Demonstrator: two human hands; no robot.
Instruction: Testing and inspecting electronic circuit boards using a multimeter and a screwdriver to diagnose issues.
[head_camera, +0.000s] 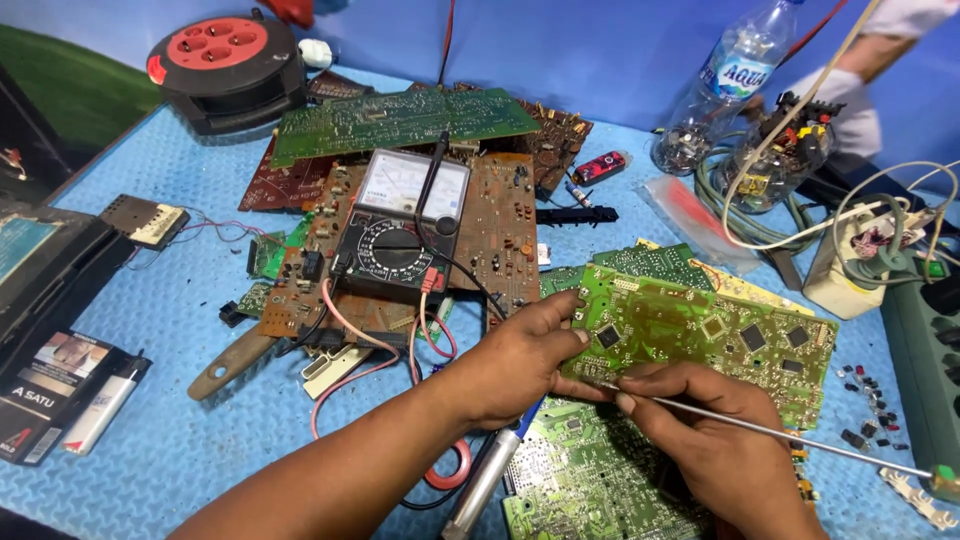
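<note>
Head view looks down on my 2 hands over a blue workbench (180, 400) crowded with electronics. My left hand (515, 365) sits just below centre, fingers closed on the near left edge of a green circuit board (700, 335) studded with black chips, thumb on top, holding it tilted above the bench. My right hand (715, 440), at 5 o'clock, is closed around a thin metal rod (770, 432), pinched between thumb and fingers; its tip touches the board's near edge just beside my left fingertips, and its far end runs out toward 4 o'clock, ending in a green knob. Whether it is a screwdriver or a probe I cannot tell.

Under the held board, at 6 o'clock, lies a second green board (575, 480), and a soldering iron (490, 480) with a grey and blue handle lies beside it below my left wrist. At 11 o'clock from my hands an analog multimeter (400, 225) rests on brown circuit boards (500, 230), its red and black leads curling toward me. Farther off at 12 o'clock a long green board (400, 120) lies across the pile, and at 10 o'clock stands a black and red cable reel (225, 65). At 2 o'clock a clear plastic bottle (720, 90) holds small parts, with a tangle of cream wires (800, 200) near it. At 3 o'clock is a power strip (925, 360), with loose small components (870, 400) just beside it. At 8 o'clock a white lighter (100, 405) lies next to a dark cigarette pack (45, 395).
</note>
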